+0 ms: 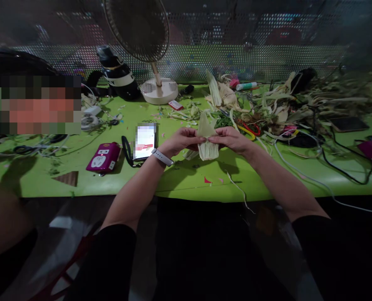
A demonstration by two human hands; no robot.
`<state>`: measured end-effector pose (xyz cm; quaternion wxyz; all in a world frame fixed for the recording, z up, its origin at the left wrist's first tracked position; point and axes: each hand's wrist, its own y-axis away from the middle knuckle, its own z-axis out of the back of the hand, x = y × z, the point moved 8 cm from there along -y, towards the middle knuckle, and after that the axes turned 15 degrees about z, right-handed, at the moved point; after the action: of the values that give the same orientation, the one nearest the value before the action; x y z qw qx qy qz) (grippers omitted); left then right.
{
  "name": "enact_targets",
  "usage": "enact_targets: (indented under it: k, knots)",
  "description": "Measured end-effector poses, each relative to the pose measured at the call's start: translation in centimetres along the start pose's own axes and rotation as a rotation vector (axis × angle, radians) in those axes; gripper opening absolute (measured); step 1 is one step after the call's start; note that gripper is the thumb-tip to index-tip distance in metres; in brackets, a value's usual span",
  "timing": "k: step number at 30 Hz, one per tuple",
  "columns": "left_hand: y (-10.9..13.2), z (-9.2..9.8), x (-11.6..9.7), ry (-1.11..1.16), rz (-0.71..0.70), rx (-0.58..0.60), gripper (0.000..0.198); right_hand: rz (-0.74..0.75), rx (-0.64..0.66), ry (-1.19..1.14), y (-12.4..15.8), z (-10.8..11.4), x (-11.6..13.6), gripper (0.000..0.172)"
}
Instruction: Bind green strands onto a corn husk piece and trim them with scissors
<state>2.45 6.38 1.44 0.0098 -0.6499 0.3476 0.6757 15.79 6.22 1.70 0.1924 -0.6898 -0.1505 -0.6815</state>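
Between my two hands, above the green table (186,184), is a pale green corn husk (208,150), pinched at its middle. My left hand (186,139) grips its left side with thumb and fingers, and a grey-white band is on that wrist. My right hand (228,139) pinches the husk from the right, close to the left fingertips. The husk's broad end points down towards me and its other part rises to a point. Just behind my right hand, scissors with red and yellow handles (250,130) lie by green stems, partly covered.
Dry husks (279,104) are heaped at the back right, with cables (325,156) trailing over the edge. A lit phone (145,141) and a purple power socket (104,157) lie left. Behind stand a fan (159,93) and a black bottle (120,77). Another person's arm (8,221) is at far left.
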Motion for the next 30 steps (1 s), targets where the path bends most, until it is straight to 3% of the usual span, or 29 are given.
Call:
enact_targets:
  k: [7, 30]
  knots:
    - [-0.17, -0.02, -0.11, -0.060, -0.014, -0.022, 0.023, -0.019, -0.053, 0.017, -0.05, 0.09, -0.32, 0.016]
    - [-0.05, -0.39, -0.19, -0.166, -0.046, 0.015, 0.031, -0.004, 0.007, 0.036, 0.12, -0.03, 0.10, 0.026]
